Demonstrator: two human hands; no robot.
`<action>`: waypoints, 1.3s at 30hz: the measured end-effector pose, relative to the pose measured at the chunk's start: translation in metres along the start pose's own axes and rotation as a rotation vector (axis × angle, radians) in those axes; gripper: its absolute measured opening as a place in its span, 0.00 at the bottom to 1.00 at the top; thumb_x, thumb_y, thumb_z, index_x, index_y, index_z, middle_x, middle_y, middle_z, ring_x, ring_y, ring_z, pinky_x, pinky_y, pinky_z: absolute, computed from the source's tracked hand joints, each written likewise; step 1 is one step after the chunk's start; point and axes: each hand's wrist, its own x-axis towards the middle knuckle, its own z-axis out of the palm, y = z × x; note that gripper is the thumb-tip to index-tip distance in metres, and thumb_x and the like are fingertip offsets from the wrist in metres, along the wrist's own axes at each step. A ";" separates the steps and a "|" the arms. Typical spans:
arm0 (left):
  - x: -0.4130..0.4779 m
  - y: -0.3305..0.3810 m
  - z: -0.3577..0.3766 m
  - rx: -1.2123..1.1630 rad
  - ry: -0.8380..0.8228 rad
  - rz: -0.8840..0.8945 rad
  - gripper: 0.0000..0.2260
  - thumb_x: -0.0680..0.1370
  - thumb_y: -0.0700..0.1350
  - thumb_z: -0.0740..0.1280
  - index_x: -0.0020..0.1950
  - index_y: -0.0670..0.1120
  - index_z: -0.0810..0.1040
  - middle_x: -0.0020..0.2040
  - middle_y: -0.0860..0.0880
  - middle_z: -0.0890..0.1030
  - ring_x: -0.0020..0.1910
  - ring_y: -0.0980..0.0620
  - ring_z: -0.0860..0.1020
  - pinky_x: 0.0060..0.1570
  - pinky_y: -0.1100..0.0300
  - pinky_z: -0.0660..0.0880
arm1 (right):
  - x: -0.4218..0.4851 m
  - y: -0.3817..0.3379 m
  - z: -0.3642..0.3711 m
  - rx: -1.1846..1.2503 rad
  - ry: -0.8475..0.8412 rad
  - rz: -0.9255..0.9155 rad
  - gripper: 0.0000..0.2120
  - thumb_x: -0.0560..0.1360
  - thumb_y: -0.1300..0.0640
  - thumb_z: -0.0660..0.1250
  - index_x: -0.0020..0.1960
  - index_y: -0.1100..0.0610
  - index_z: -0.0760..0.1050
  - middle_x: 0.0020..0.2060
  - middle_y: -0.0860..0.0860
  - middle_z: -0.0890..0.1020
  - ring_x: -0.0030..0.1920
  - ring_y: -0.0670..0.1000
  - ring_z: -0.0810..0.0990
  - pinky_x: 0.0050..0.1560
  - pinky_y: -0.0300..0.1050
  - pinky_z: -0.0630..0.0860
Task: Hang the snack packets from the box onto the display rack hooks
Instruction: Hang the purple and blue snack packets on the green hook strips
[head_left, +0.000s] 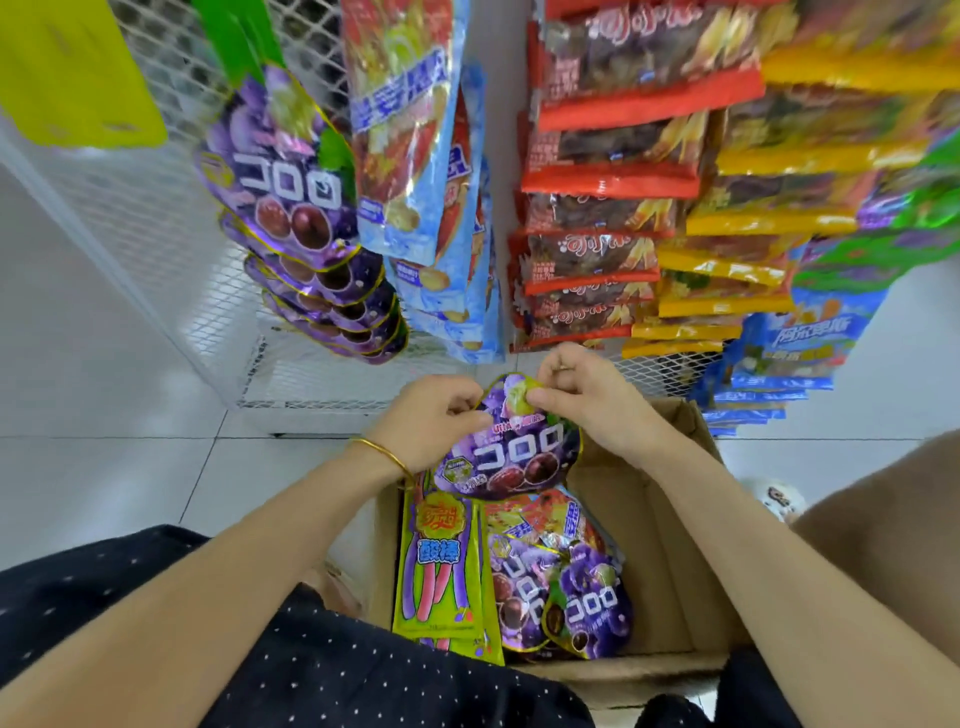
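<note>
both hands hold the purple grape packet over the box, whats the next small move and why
Probably raise the purple packet toward the hanging purple packets at upper left. The left hand and right hand pinch its top edge above the box, so it seems ready for a hook.

Single head-worn wide-angle view: I am looking steeply down, close above the box (670, 519), facing the rack (156, 208)

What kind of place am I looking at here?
Probably a small shop's snack section: a white wire-mesh display rack hung with rows of grape gummy packets and red snack packets, and an open cardboard box of stock on the tiled floor.
</note>
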 end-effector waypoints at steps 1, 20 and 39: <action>-0.004 0.004 -0.013 -0.011 0.018 0.003 0.12 0.67 0.49 0.65 0.32 0.46 0.64 0.31 0.47 0.62 0.32 0.54 0.60 0.34 0.58 0.57 | -0.001 -0.013 0.007 0.004 0.039 -0.058 0.12 0.74 0.62 0.69 0.43 0.53 0.66 0.32 0.49 0.74 0.35 0.49 0.75 0.40 0.39 0.69; 0.037 0.071 -0.255 -0.173 0.908 0.146 0.14 0.77 0.43 0.65 0.61 0.39 0.72 0.50 0.44 0.76 0.46 0.48 0.76 0.51 0.53 0.75 | 0.091 -0.239 0.047 -0.263 0.392 -0.573 0.05 0.75 0.62 0.63 0.48 0.54 0.70 0.43 0.48 0.79 0.45 0.54 0.77 0.48 0.58 0.74; 0.040 0.085 -0.263 -0.172 0.848 0.126 0.16 0.78 0.45 0.64 0.43 0.31 0.74 0.36 0.41 0.69 0.35 0.50 0.66 0.34 0.59 0.63 | 0.135 -0.263 0.046 -0.400 0.447 -0.509 0.09 0.76 0.62 0.62 0.56 0.60 0.71 0.49 0.57 0.80 0.49 0.58 0.77 0.50 0.55 0.74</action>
